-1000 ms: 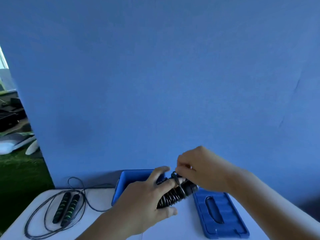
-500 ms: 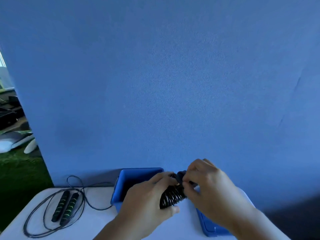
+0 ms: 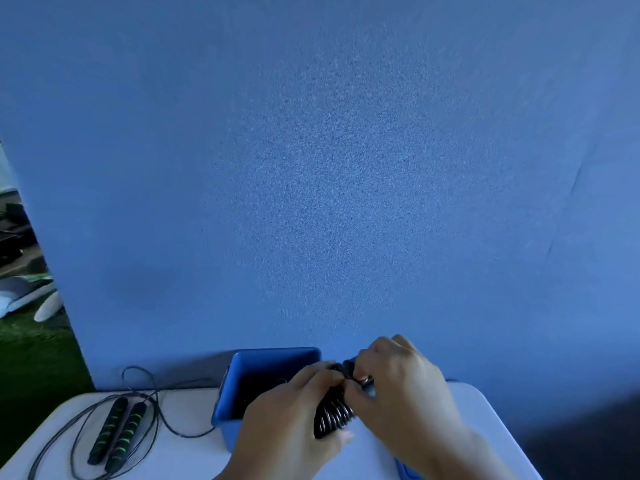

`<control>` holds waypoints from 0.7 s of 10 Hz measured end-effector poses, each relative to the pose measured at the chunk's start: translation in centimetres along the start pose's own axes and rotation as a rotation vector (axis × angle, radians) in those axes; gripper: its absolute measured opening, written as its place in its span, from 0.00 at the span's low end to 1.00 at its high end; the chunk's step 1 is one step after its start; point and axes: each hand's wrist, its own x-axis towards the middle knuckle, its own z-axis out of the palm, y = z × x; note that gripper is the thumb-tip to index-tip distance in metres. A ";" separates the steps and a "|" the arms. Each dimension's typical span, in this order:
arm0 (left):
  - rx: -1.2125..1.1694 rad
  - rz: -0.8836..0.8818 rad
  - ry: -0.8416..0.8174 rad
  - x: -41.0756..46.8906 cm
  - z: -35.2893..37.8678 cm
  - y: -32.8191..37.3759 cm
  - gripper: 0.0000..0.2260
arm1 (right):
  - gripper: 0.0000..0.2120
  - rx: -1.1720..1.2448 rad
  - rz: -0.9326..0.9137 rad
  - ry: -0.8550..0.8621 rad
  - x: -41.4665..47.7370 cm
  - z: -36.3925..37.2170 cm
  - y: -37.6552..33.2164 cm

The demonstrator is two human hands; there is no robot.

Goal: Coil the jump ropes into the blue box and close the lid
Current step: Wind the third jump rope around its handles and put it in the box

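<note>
In the head view, the left hand (image 3: 291, 420) was clenched around a coiled jump rope (image 3: 333, 415), its black loops bunched tight and showing between the two hands. The right hand (image 3: 398, 386) was pinching the top end of that coil, fingers curled over what looked like a dark handle, though the grip hid most of it. The bundle was held above the white counter (image 3: 194, 455), just at 3 o'clock of the blue box (image 3: 239, 372), not inside it.

Compared with a second earlier, the right hand had swung from 1 o'clock of the coil down to its 3 o'clock side, and its forearm now ran off toward 5 o'clock. That arm covered nearly all of the blue lid (image 3: 405, 471), which had lain fully exposed at 4 o'clock of the box a second before; only a corner remained visible near the bottom edge. The left hand had kept the same clenched hold on the coil throughout, shifted slightly toward 12 o'clock.

The box stayed open and upright on the counter, its interior dark, and I could not tell whether anything lay in it. The second jump rope (image 3: 117, 431), with black and green handles side by side, lay loose at 9 o'clock of the box, unchanged from the earlier frames.
</note>
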 end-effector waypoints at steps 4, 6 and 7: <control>0.025 -0.090 -0.003 0.8 -0.7 0.7 0.28 | 0.06 0.245 0.123 0.054 1.0 -0.6 -0.2; 0.034 -0.009 0.095 0.5 -0.2 1.2 0.29 | 0.07 0.288 0.113 0.078 1.3 -0.7 -0.4; 0.058 -0.033 0.094 0.7 -0.7 1.3 0.29 | 0.08 0.276 0.030 0.086 1.4 -0.5 -0.3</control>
